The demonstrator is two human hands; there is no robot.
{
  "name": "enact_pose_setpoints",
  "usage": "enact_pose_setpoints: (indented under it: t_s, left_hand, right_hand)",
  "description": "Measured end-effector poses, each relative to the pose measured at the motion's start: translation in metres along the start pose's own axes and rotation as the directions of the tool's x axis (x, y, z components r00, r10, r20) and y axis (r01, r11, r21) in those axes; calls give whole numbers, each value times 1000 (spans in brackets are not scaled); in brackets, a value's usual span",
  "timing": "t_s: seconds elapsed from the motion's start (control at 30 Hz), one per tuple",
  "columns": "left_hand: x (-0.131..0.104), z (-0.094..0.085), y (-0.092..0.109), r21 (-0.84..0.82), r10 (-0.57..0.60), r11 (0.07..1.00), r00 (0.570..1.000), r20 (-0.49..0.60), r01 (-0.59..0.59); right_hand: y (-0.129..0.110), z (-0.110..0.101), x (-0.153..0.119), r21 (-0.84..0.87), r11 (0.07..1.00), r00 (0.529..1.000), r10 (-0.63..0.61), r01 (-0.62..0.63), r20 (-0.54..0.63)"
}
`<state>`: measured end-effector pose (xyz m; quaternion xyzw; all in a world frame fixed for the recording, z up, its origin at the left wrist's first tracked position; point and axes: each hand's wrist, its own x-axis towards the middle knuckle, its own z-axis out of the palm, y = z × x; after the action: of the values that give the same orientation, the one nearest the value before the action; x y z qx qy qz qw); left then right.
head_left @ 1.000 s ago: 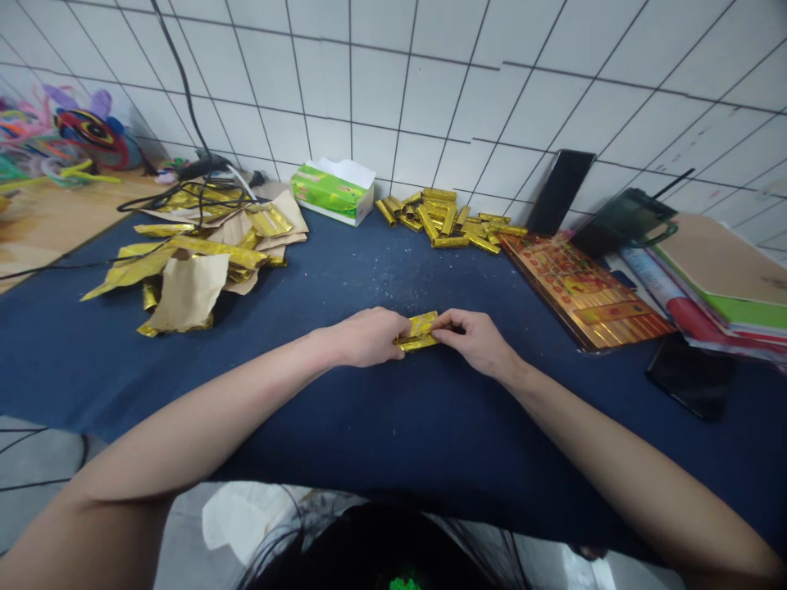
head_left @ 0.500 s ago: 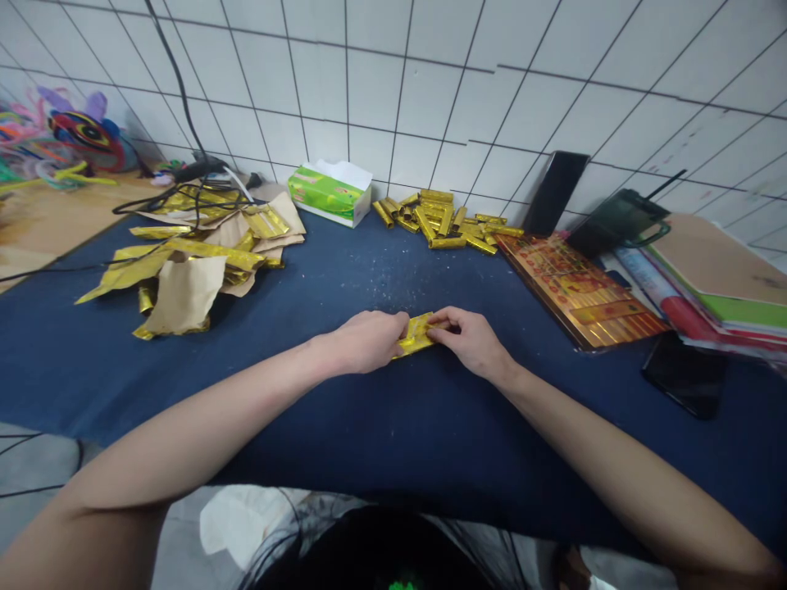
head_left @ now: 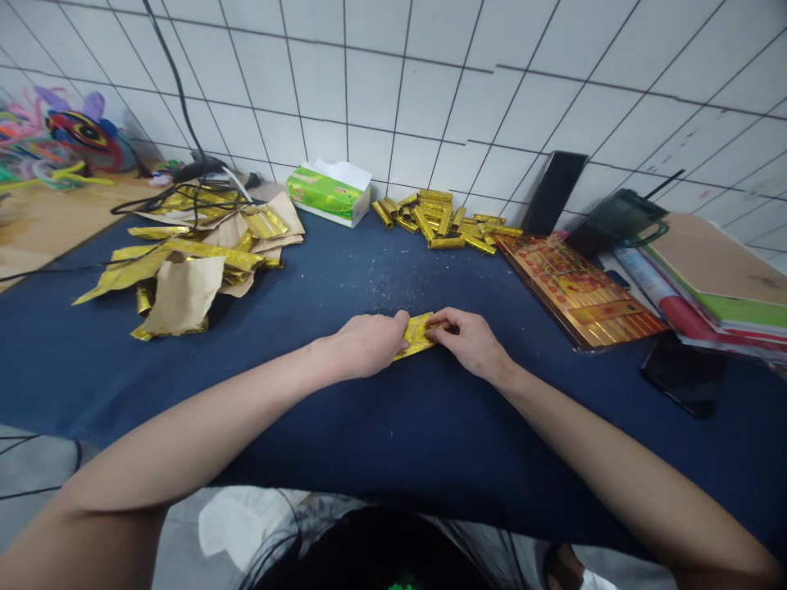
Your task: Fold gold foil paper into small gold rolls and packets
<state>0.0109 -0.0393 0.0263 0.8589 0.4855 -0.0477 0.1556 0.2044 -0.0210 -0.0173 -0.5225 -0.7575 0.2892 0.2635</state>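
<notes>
A strip of gold foil paper (head_left: pixel 417 334) lies on the dark blue cloth, stretched between my two hands. My left hand (head_left: pixel 375 342) is closed on its left end, thumb and fingers pressed together. At the right end, the fingertips of my right hand (head_left: pixel 466 338) pinch the paper's edge. The fingers cover both ends of the strip. Beyond my hands, by the wall, a heap of rolled gold paper tubes (head_left: pixel 439 221) lies loose. Off to the left is a pile of gold and brown paper sheets (head_left: pixel 188 287), some of them curled.
A green tissue box (head_left: pixel 325 192) stands at the wall. On the right are an orange-gold printed pack (head_left: pixel 584 291), a dark mug (head_left: pixel 618 221), a black box (head_left: pixel 557 192), a phone (head_left: pixel 682 375) and stacked folders (head_left: pixel 725 270). A black cable (head_left: pixel 178 82) crosses the left pile.
My hands stay in nearly the same place. The gold paper between them looks flatter and a little more of its face shows.
</notes>
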Motion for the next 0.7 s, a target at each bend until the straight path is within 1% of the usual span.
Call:
enact_pose_setpoints:
  t_s: [0.13,0.23,0.3,0.47,0.57,0.7]
  left_hand:
    - [6,5,0,52,-78,995,995,-67,81]
    - [9,8,0,61,-149,986,983,-110,156]
    - [11,8,-1,62,-172,981,976,-131,182]
    - [18,8,-12,11,-191,980,956,-221,198]
    - [22,8,-18,-23,-175,984,962,-210,174]
    - [25,9,-21,-27,-146,989,967,-210,144]
  right_hand:
    - [-4,-1,-1,-64,998,1000,-1,1,0]
    - [-6,-1,-2,-91,995,1000,-29,29,-4]
    - [-7,-1,-2,-107,993,999,-47,46,-8]
    - [-5,0,-3,-139,987,996,-84,82,-9]
    - [-4,1,-4,-150,981,992,-126,123,-13]
    - [-5,0,-4,-170,978,992,-125,123,-1]
